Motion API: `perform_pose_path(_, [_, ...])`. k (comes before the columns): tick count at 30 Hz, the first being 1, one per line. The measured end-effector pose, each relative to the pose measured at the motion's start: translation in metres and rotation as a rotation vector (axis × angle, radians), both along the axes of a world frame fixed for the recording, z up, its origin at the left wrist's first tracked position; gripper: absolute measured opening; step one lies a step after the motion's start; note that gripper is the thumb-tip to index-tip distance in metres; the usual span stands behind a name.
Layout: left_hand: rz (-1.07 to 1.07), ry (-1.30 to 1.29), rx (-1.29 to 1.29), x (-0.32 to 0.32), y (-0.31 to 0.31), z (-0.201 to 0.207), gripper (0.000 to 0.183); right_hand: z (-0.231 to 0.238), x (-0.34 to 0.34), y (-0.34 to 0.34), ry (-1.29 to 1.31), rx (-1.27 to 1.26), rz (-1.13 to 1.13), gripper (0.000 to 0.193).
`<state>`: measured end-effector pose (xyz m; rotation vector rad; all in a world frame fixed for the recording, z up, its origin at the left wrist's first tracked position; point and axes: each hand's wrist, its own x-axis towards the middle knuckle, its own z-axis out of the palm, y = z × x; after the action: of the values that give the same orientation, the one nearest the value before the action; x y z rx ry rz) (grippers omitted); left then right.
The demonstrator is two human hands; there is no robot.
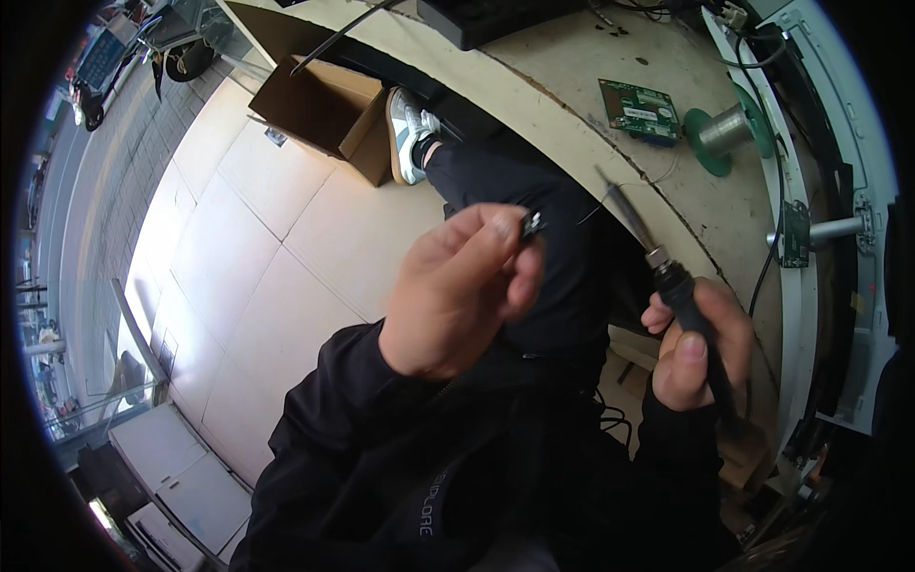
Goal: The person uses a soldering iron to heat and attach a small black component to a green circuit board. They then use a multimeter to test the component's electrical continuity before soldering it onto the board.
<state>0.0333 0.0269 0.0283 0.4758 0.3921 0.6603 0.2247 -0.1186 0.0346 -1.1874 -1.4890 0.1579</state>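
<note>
My left hand [467, 281] is closed, pinching a small dark component [533, 225] with shiny metal parts between thumb and fingers; its exact kind is too small to tell. My right hand [701, 343] wraps round the black handle of a soldering iron [679, 286], whose metal tip points up and to the left, over the edge of the workbench [534, 57]. The tip and the small component are apart. A thin wire [593, 208] curves near the iron's tip, running toward the bench. My left hand is held above my dark-trousered leg.
On the bench lie a green circuit board [640, 110] and a green spool of solder wire [729, 131]. A black device [486, 19] stands at the far edge. An open cardboard box [324, 114] sits on the tiled floor beside my shoe [410, 133]. A black cable [774, 229] hangs at the right.
</note>
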Motion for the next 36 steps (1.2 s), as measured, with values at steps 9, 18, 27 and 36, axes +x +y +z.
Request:
perform_pose_path(9, [0.024,0.007,0.112,0.034,0.022,-0.028,0.020,0.016,0.012,-0.011,-0.108,0.030,0.138,0.044])
perform_pose_path(18, [-0.119,-0.254,0.122,0.000,0.007,-0.017,0.020,0.028,-0.001,-0.014,-0.112,-0.005,0.170,0.037])
perform_pose_path(27, [0.035,-0.116,0.160,-0.002,-0.006,-0.008,0.017,0.025,-0.001,-0.012,-0.111,0.037,0.221,0.037])
perform_pose_path(36, [0.116,-0.145,0.245,-0.001,-0.011,-0.008,0.017,0.027,0.001,-0.011,-0.128,0.025,0.262,0.037])
